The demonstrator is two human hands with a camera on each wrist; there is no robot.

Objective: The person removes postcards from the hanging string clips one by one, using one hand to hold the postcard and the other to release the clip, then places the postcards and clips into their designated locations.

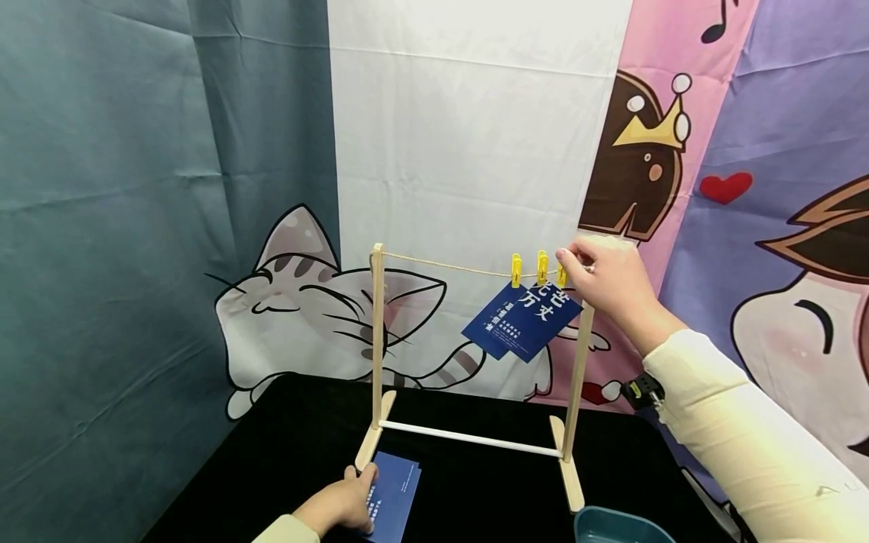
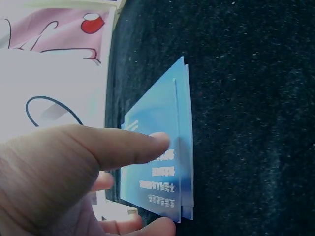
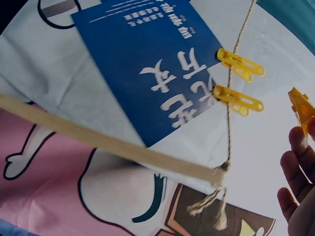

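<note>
My right hand (image 1: 607, 275) pinches a yellow clothespin (image 3: 301, 105) near the right end of a string (image 1: 448, 265); in the right wrist view this clothespin is apart from the string. Two other yellow clothespins (image 1: 516, 270) sit on the string, above two overlapping blue cards (image 1: 532, 332) with white characters, which hang tilted. At the lower left, my left hand (image 1: 342, 501) grips a small stack of blue cards (image 1: 397, 490) by its left side. The left wrist view has the thumb on the top card's face and other fingers along the edge.
A wooden frame with two posts (image 1: 378, 339) and a white crossbar (image 1: 468, 438) stands on the black tabletop (image 1: 475, 490). A teal tray (image 1: 621, 516) sits at the bottom right. Behind hangs a cloth printed with cartoons (image 1: 475, 151).
</note>
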